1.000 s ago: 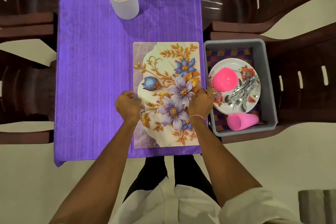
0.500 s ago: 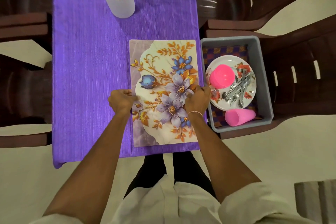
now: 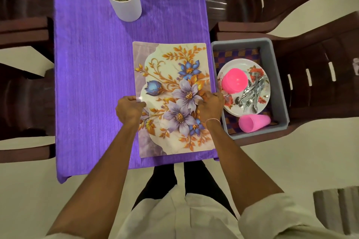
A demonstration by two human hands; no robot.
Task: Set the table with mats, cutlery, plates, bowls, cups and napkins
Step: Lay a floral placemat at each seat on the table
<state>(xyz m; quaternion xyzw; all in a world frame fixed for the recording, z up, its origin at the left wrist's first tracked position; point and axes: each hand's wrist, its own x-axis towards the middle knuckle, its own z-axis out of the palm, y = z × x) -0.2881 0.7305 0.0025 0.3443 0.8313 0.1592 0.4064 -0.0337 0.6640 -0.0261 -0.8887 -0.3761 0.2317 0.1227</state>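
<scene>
Left hand (image 3: 129, 109), right hand (image 3: 210, 106) — fingers curled on edges of the mat (image 3: 171, 60)

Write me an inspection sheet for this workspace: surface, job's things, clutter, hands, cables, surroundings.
Surface: table covered by a purple cloth.
Job's things: flowered mat lies flat at the table's near right corner. A grey tub holds a plate carrying a pink bowl and cutlery, a pink cup on its side, and a checked cloth underneath.
Clutter: white plant pot at the table's far end.
Hands: left hand grips the mat's left edge; right hand pinches it near the right edge.
Cables: nothing seen.
Surroundings: dark chairs on both sides, the tub on one at the right; pale floor.
</scene>
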